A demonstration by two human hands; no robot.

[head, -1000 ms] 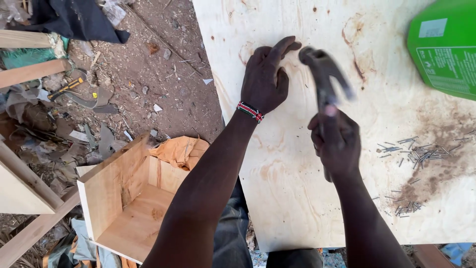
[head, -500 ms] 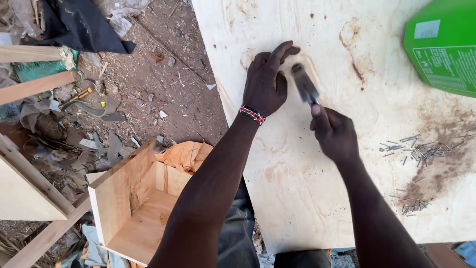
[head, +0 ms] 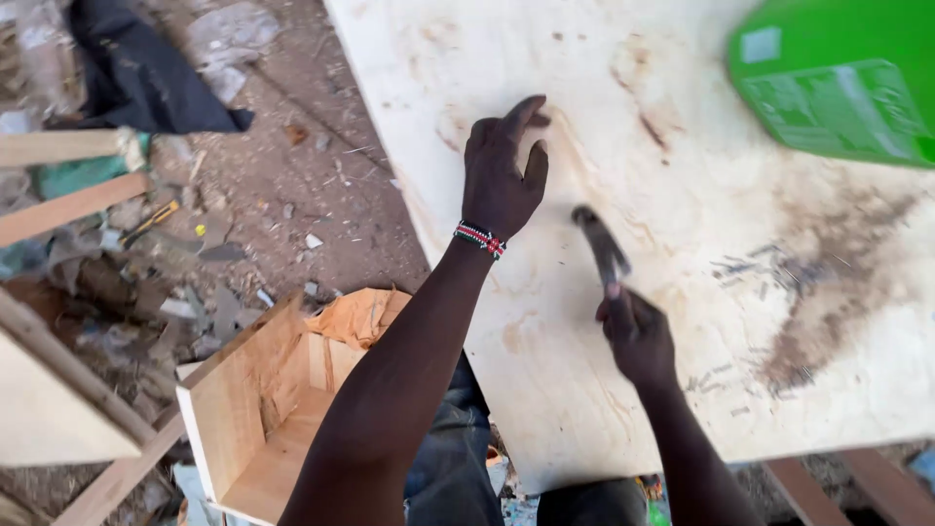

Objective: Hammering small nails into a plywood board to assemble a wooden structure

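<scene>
The right hand [head: 638, 336] is clenched around the handle of a hammer [head: 602, 244], whose long axis runs up and to the left toward the left hand [head: 500, 175]. That hand lies flat with fingers spread on the plywood sheet [head: 682, 321], gripping nothing (any nail under its fingertips is too blurred to tell). The hammer head hangs just right of and below the left thumb. Open board lies to the right, before the loose nails [head: 760, 268] and green container [head: 838, 78].
</scene>
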